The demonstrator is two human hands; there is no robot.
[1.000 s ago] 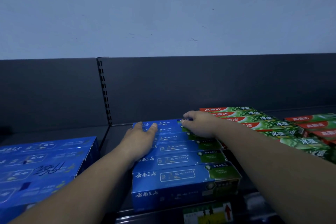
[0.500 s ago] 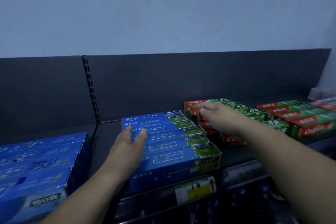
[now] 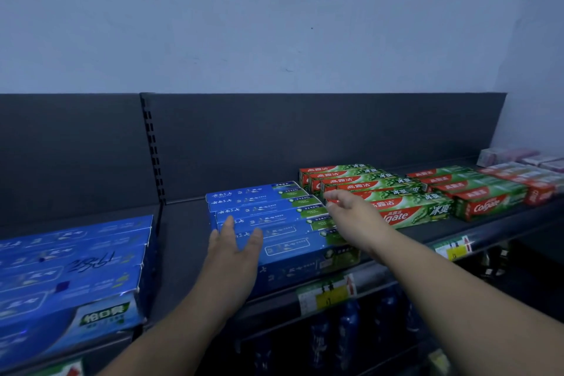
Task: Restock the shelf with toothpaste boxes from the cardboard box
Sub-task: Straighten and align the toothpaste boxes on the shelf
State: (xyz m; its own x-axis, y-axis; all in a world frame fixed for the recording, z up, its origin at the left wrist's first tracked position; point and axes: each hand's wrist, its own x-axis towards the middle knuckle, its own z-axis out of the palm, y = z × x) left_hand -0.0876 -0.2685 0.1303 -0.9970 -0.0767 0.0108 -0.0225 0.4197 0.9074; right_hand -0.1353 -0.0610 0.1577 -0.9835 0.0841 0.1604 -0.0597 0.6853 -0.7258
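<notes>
Both hands have drawn back from the blue toothpaste boxes (image 3: 274, 217), lower centre: left hand (image 3: 235, 249) flat, fingers spread, over near rows; right hand (image 3: 351, 212) loose, empty, beside green Colgate boxes (image 3: 406, 201). Likely squaring step: press rows flush without shoving those neighbours. Cardboard box unseen.

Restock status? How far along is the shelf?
Done: a row of blue toothpaste boxes lies on the shelf beside the Colgate boxes. In hand: nothing; left hand open over the blue row, right hand open at its right end. Left: bare shelf to the row's left could take more; the cardboard box is out of view.
</notes>
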